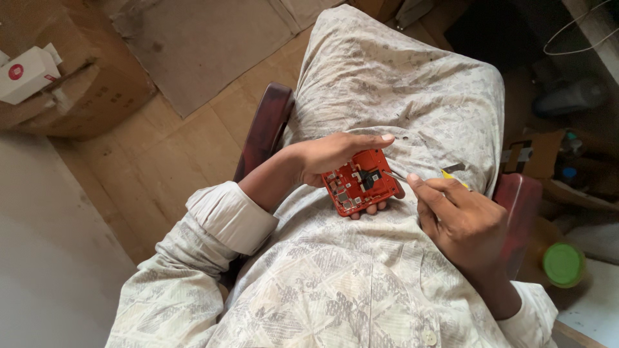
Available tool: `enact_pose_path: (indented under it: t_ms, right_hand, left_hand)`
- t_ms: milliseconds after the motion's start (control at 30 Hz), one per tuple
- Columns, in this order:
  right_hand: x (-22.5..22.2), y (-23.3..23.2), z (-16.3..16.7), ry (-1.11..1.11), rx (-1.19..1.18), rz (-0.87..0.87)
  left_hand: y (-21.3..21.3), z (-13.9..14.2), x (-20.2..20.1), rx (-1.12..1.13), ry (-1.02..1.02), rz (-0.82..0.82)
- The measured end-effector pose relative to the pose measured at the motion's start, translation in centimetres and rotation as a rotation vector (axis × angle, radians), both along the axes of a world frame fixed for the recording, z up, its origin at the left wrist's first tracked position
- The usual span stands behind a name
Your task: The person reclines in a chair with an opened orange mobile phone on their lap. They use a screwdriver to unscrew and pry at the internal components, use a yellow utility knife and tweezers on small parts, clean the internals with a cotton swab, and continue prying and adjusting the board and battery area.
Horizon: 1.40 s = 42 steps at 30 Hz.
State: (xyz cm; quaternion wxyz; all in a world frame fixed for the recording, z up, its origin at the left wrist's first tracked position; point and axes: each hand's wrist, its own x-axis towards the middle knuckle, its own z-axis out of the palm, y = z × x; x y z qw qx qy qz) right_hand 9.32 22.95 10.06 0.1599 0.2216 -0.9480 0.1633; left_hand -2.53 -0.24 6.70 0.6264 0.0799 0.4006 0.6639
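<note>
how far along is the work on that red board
Done: the red circuit board is bare, out of any casing, components exposed. In hand: the left hand cradles it over the lap while the right hand pinches tweezers with their tip at the board's middle. Left: cannot tell; no other parts visible.

one view only — a head-worn camera looking steeply down, close over the lap [400, 84] and both hands, the chair [267, 129] arms at either side — floor [161, 154] filling the left.
</note>
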Motion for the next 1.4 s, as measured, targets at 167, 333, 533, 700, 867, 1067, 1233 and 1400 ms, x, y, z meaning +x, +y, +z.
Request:
enact_pose_path:
  t_ms: [167, 333, 533, 700, 867, 1067, 1233, 1400]
  right_hand:
    - [-0.34, -0.12, -0.12, -0.033, -0.065, 0.011]
    - [-0.32, 0.01, -0.23, 0.026, 0.014, 0.033]
    - [0.15, 0.32, -0.14, 0.017, 0.067, 0.012]
    - [0.14, 0.28, -0.23, 0.004, 0.064, 0.026]
    - [0.09, 0.25, -0.21, 0.007, 0.062, 0.039]
    - [0.06, 0.37, -0.24, 0.004, 0.064, 0.048]
    - [0.05, 0.39, -0.29, 0.001, 0.07, 0.05]
    - [0.21, 0.42, -0.22, 0.008, 0.052, 0.052]
  left_hand:
    - [0.12, 0.02, 0.19, -0.027, 0.021, 0.012]
    - [0.37, -0.1, 0.08, -0.051, 0.053, 0.038]
    - [0.34, -0.36, 0.02, -0.013, -0.005, 0.01]
    - [0.39, -0.15, 0.28, -0.051, 0.025, 0.048]
    - [0.43, 0.21, 0.42, -0.119, 0.05, 0.099]
    - [0.28, 0.02, 0.49, -0.08, 0.027, 0.035]
    - [0.26, -0.19, 0.47, -0.085, 0.022, 0.033]
    - [0.42, -0.31, 0.51, -0.112, 0.024, 0.07]
